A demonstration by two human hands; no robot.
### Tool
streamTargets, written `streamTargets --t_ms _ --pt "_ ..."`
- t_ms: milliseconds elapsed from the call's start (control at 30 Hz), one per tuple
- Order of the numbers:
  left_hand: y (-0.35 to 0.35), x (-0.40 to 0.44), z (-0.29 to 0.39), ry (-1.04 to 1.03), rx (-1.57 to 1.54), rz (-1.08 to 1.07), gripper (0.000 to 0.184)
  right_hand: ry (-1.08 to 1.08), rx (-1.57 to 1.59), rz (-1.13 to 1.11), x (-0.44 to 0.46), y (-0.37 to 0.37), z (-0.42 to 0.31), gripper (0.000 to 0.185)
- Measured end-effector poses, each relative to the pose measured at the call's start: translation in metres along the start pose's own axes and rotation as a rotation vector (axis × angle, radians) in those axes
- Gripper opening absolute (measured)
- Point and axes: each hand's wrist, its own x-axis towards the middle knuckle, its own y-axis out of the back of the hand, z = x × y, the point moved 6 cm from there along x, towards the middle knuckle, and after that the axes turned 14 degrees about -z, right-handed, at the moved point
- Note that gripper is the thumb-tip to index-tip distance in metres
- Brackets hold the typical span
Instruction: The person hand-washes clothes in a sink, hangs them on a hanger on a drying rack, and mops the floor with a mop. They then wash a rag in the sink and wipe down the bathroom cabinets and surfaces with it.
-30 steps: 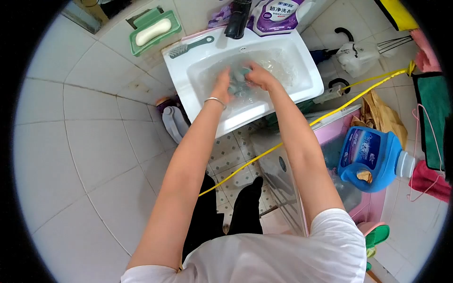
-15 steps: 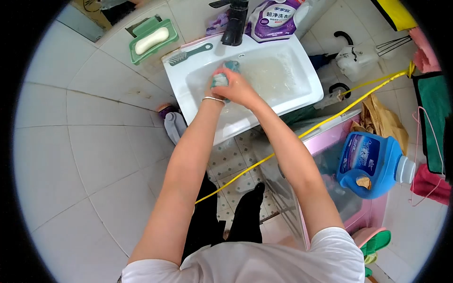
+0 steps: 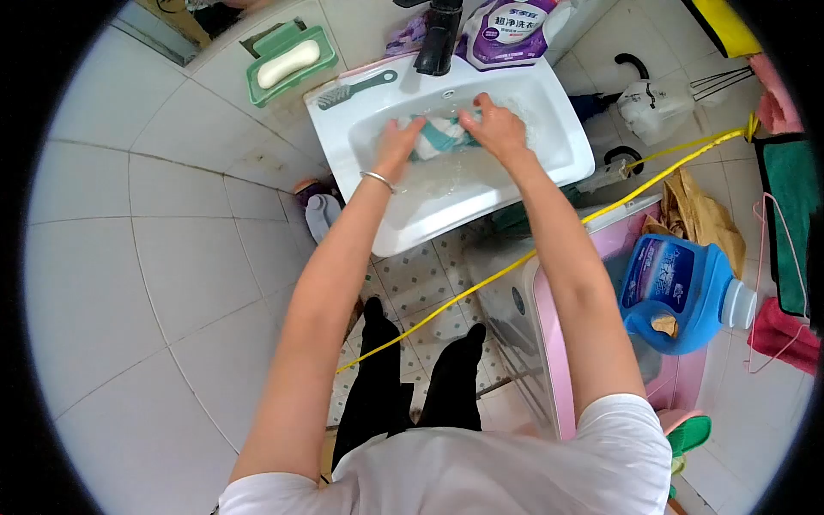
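A green and white striped cloth (image 3: 441, 137) lies stretched between my two hands in the water of the white sink (image 3: 390, 227). My left hand (image 3: 399, 148) pinches its left end, with a bracelet round the wrist. At the other end, my right hand (image 3: 498, 129) has the cloth between thumb and fingers. The black faucet (image 3: 439, 39) stands behind the basin. A grey-green brush (image 3: 356, 89) rests on the sink's back left corner.
A soap bar (image 3: 288, 64) lies in a green wall dish. Behind the sink stands a purple detergent bag (image 3: 506, 34). A yellow cord (image 3: 468, 292) crosses under my right arm. A blue jug (image 3: 674, 292) sits on the pink-edged bin at right.
The cloth was bunched between both hands at the basin's left side half a second ago. Now it is spread out lower in the water, and my right hand has moved right.
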Motion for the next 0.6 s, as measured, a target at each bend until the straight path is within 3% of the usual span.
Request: streamTargets --t_ms 33,100,133,200,233,300,333,400,467,533,600 --pt "0.008 0.0 -0.004 0.003 -0.003 0.0 0.039 0.013 0.008 -0.044 0.0 -0.002 0.01 0.045" --pt "0.019 -0.002 0.007 -0.194 0.671 0.128 0.04 0.024 0.015 -0.092 0.004 -0.014 0.022 0.053" --pt "0.018 -0.005 0.005 -0.193 0.67 0.127 0.04 0.023 0.001 -0.197 0.006 -0.028 0.023 0.06" --pt "0.005 -0.019 0.009 -0.36 1.126 0.22 0.042 0.023 -0.015 -0.304 0.008 -0.047 0.027 0.068" --pt "0.001 -0.021 0.005 -0.358 1.124 0.22 0.042 0.012 -0.125 -0.366 0.001 -0.057 0.022 0.071" --pt "-0.005 -0.017 -0.01 -0.155 1.316 0.141 0.043 0.003 -0.236 -0.427 0.001 -0.065 0.016 0.074" --pt "-0.006 -0.018 -0.007 -0.153 1.316 0.14 0.043 -0.015 -0.249 -0.466 0.005 -0.071 0.019 0.072" --pt "-0.009 -0.011 -0.016 0.055 1.216 -0.137 0.045 -0.034 -0.258 -0.506 0.01 -0.087 0.021 0.071" --pt "-0.01 -0.004 -0.02 0.075 1.13 -0.149 0.046 -0.111 -0.343 -0.392 0.018 -0.095 0.022 0.061" --pt "-0.013 0.006 -0.028 0.095 1.04 -0.162 0.048 -0.056 -0.281 -0.364 0.022 -0.102 0.025 0.056" --pt "-0.005 0.02 -0.04 0.127 0.702 0.028 0.054 -0.005 -0.223 -0.334 0.032 -0.115 0.031 0.051"
